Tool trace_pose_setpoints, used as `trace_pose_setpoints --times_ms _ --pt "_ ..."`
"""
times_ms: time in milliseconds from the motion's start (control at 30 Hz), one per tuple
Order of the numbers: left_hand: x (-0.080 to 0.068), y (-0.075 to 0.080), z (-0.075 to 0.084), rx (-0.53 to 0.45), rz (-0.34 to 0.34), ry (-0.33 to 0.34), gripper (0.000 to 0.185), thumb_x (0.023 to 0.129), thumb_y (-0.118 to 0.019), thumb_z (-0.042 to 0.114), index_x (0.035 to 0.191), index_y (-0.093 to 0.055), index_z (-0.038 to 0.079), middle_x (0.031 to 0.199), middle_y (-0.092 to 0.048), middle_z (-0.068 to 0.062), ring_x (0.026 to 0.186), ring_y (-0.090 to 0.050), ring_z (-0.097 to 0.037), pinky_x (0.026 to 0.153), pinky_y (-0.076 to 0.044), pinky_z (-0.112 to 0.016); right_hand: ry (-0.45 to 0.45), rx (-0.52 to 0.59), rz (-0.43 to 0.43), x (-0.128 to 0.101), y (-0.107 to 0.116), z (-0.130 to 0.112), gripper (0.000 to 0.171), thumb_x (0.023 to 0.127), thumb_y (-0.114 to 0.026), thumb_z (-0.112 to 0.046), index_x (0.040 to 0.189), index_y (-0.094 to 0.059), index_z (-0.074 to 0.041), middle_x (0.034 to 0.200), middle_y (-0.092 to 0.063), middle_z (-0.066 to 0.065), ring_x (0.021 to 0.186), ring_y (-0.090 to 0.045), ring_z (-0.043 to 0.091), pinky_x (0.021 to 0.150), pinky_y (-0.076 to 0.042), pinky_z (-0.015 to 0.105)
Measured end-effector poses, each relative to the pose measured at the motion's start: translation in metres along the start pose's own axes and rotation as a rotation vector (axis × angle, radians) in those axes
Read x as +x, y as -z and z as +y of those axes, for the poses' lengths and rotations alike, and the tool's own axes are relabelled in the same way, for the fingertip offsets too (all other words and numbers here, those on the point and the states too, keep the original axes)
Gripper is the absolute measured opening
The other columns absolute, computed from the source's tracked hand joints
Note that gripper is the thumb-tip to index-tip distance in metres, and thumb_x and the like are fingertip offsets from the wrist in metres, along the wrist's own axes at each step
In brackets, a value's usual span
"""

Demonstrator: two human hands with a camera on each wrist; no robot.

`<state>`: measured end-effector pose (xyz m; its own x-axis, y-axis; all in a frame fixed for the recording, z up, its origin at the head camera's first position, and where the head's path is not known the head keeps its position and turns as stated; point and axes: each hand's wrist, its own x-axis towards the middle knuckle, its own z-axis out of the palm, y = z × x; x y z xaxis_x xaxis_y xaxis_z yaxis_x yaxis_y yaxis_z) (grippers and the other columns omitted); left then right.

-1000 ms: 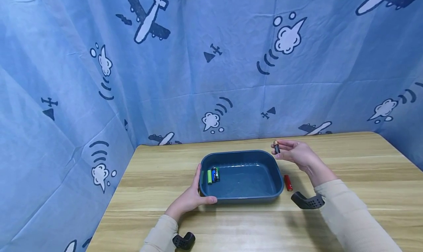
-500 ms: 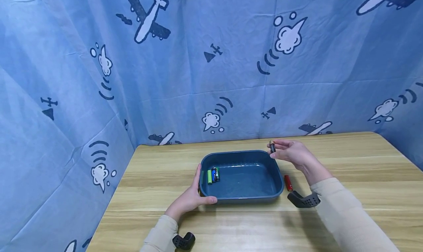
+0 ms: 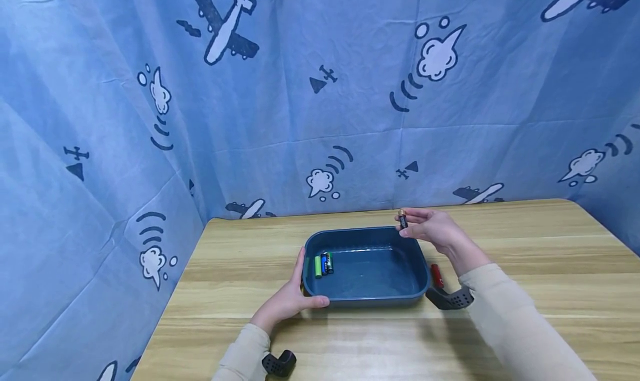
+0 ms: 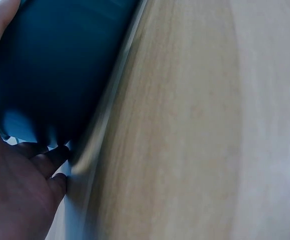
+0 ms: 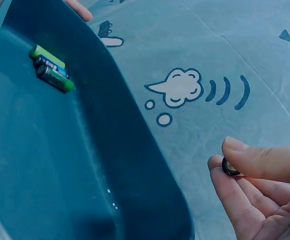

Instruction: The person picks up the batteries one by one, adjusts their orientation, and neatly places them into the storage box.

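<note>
My left hand point(image 3: 286, 302) grips the left end of a dark blue plastic bin point(image 3: 375, 274), thumb along its front wall and fingers at its left side. Above the bin's back right corner, my right hand point(image 3: 434, 229) pinches a black battery with a copper-coloured end point(image 3: 403, 220) between thumb and fingers. The right wrist view shows only the round end of that battery point(image 5: 230, 167). Lined up side by side inside the bin, near its left wall, are a light green battery point(image 3: 318, 267), a blue battery point(image 3: 324, 265) and a dark battery with green ends point(image 3: 329, 263).
A red battery point(image 3: 437, 275) lies on the wooden table point(image 3: 240, 259) just right of the bin, partly behind the right wrist's black camera mount point(image 3: 450, 299). Blue curtains point(image 3: 270, 120) printed with planes and clouds hang behind the table and along its left side.
My right hand has moved left with the black battery, from beyond the bin's right end to over its back right corner. The left hand and bin have stayed put.
</note>
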<state>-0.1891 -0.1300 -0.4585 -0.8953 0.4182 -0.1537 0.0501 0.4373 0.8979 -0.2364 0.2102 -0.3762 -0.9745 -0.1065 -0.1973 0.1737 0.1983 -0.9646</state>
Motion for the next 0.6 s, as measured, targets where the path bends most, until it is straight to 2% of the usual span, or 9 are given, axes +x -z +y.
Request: trace_pose_setpoints --times_ms 600 --pt "-0.001 0.001 0.000 0.003 -0.002 -0.002 0.117 0.072 -0.076 0.046 0.146 0.014 0.034 0.155 0.002 -0.011 0.136 -0.013 -0.040 0.104 -0.019 -0.059 0.013 0.069 -0.036 0.005 -0.015 0.002 0.064 0.081 -0.068 0.002 0.137 -0.035 0.008 0.129 -0.047 0.028 0.100 -0.063 0.024 0.083 -0.049 0.029"
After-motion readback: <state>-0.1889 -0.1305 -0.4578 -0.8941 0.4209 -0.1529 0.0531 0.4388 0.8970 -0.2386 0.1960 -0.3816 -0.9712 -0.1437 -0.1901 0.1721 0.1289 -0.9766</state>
